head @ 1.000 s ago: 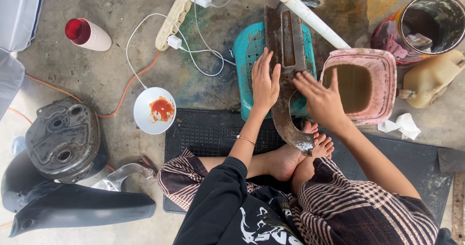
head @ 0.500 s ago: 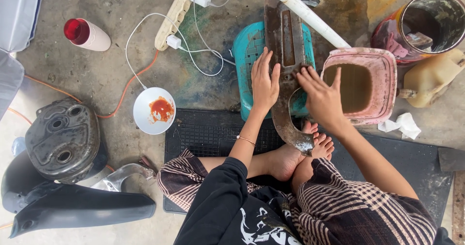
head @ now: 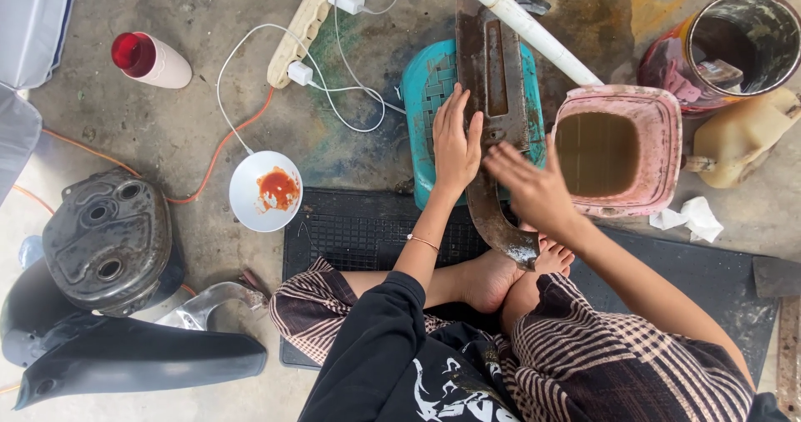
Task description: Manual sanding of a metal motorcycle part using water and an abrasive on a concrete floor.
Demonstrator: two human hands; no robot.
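Note:
A long rusty metal part lies lengthwise over a teal plastic tray, its curved end near my feet. My left hand presses flat on the part's left edge, fingers together and pointing away from me. My right hand is blurred with motion on the part's right side, fingers spread low over the metal; whether it holds anything I cannot tell. A pink tub of brown water stands just right of my right hand.
A white pipe crosses the part's top. A white bowl with red paste, a red-topped cup, a power strip with cables, a dark engine cover, a black fender, a rusty can, a rubber mat.
My right hand has slid down and left along the part, toward me, and is now blurred. My left hand stays pressed in the same place.

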